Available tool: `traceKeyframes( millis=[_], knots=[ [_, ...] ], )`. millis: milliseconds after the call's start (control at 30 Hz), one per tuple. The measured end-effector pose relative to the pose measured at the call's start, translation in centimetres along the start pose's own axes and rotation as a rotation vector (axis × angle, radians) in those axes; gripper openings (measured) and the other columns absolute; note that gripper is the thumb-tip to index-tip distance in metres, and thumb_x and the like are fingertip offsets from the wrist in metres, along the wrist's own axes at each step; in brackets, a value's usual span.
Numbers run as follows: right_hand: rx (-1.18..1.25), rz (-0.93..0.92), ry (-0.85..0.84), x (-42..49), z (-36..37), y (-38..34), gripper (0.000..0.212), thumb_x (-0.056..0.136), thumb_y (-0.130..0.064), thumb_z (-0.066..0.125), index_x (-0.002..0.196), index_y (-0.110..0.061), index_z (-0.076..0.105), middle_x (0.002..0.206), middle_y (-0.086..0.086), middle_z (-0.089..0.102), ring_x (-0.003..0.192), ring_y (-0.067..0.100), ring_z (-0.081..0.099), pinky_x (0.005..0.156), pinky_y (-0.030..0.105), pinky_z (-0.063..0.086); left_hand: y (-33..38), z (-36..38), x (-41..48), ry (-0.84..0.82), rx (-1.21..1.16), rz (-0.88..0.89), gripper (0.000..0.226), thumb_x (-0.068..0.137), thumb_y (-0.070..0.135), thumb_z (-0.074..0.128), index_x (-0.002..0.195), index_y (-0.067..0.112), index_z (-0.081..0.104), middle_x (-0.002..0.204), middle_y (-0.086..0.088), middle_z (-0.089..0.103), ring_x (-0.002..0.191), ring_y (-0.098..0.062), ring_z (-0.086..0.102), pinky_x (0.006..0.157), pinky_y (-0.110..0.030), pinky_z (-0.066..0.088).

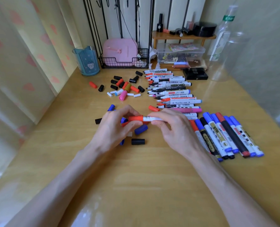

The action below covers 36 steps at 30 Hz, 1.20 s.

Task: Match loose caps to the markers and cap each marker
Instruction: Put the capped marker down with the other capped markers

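Where loose caps [124, 88] lie scattered at the left within easy reach, the left hand [118, 128] pinches a red cap [135, 118] on the end of a white-barrelled marker [152, 119]. The right hand [173, 128] grips the barrel, apparently to press the two together. Uncapped markers [170, 89] lie in a row behind; capped markers [226, 135] lie grouped at right, seemingly kept apart as finished.

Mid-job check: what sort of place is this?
Probably a home desk in a bedroom corner: heart-print curtain at the left, a small wooden shelf of cosmetics, and a pink case in a wire basket.
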State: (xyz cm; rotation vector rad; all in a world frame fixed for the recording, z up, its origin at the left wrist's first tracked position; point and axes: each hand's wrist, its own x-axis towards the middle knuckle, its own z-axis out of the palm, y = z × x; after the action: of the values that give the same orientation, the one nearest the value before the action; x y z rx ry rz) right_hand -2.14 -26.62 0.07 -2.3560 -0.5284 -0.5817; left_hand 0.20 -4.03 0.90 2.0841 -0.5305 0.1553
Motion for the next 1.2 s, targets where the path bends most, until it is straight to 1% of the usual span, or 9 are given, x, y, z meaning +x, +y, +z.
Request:
traceKeyframes(
  millis=[100,267,400,600,767,833,967,1033,1200],
  knots=[
    [-0.092,0.112,0.120,0.0,-0.4,1.1,0.020,0.097,-0.011,0.069,0.115,-0.018,0.074,0.104,-0.003,0.070,0.099,0.021,0.063,0.087,0.039,0.051,-1.5,-0.2,0.3,0.081,0.277,0.029,0.015,0.094,0.034,0.074,0.106,0.030,0.066,0.098,0.020,0.069,0.089,0.001,0.061,0.077,-0.027,0.048],
    [-0.128,0.190,0.174,-0.2,0.1,1.4,0.019,0.097,-0.012,0.070,0.115,-0.016,0.074,0.106,-0.002,0.071,0.101,0.024,0.064,0.089,0.035,0.050,-3.0,-0.2,0.3,0.071,0.461,0.101,0.022,0.095,0.040,0.070,0.115,0.029,0.070,0.111,0.011,0.064,0.108,-0.019,0.055,0.092,-0.045,0.049],
    [-0.128,0.177,0.173,-0.1,0.2,1.2,0.020,0.098,-0.012,0.069,0.117,-0.016,0.074,0.105,-0.001,0.071,0.101,0.026,0.064,0.089,0.042,0.051,-2.2,0.7,0.8,0.050,0.457,0.129,0.021,0.094,0.041,0.071,0.113,0.032,0.075,0.115,0.010,0.059,0.114,-0.019,0.052,0.094,-0.043,0.046],
    [-0.126,0.188,0.189,-0.1,0.1,1.5,0.019,0.097,-0.012,0.069,0.115,-0.017,0.074,0.106,-0.001,0.072,0.101,0.025,0.064,0.088,0.037,0.050,-2.1,2.4,2.4,0.060,0.539,0.094,0.029,0.086,0.050,0.078,0.098,0.025,0.081,0.109,0.006,0.059,0.113,-0.022,0.050,0.087,-0.031,0.034],
    [-0.126,0.201,0.182,-0.1,0.2,1.6,0.019,0.097,-0.014,0.069,0.115,-0.017,0.074,0.107,-0.001,0.072,0.102,0.025,0.064,0.088,0.039,0.050,-1.9,2.8,2.5,0.072,0.574,0.054,0.024,0.085,0.047,0.081,0.096,0.025,0.082,0.110,0.006,0.060,0.113,-0.021,0.050,0.087,-0.031,0.028],
    [-0.123,0.203,0.183,-0.1,0.2,1.6,0.019,0.098,-0.014,0.069,0.115,-0.017,0.073,0.107,-0.001,0.072,0.102,0.025,0.064,0.088,0.040,0.050,-1.9,2.6,2.3,0.097,0.552,0.054,0.020,0.087,0.043,0.081,0.096,0.026,0.080,0.114,0.007,0.060,0.113,-0.019,0.051,0.085,-0.031,0.027],
    [-0.119,0.201,0.192,-0.1,0.1,1.7,0.018,0.098,-0.014,0.069,0.115,-0.016,0.074,0.107,-0.001,0.072,0.101,0.025,0.064,0.088,0.039,0.051,-0.9,1.5,1.4,0.185,0.250,0.021,0.014,0.092,0.037,0.078,0.097,0.025,0.073,0.099,0.016,0.071,0.090,-0.005,0.069,0.078,-0.035,0.056],
    [-0.123,0.204,0.184,-0.2,0.1,1.6,0.018,0.098,-0.014,0.068,0.115,-0.016,0.073,0.107,-0.001,0.072,0.102,0.025,0.064,0.087,0.037,0.050,-0.3,0.9,1.0,0.203,0.165,0.003,0.014,0.094,0.030,0.077,0.098,0.022,0.067,0.085,0.015,0.072,0.081,-0.004,0.071,0.074,-0.029,0.058],
    [-0.106,0.208,0.170,-0.2,0.0,1.4,0.019,0.099,-0.014,0.068,0.116,-0.017,0.073,0.107,-0.003,0.071,0.102,0.021,0.063,0.086,0.027,0.044,-0.7,0.1,0.8,0.186,0.074,-0.021,0.014,0.094,0.022,0.076,0.102,0.024,0.065,0.084,0.007,0.071,0.076,-0.013,0.071,0.072,-0.031,0.059]
  ],
)
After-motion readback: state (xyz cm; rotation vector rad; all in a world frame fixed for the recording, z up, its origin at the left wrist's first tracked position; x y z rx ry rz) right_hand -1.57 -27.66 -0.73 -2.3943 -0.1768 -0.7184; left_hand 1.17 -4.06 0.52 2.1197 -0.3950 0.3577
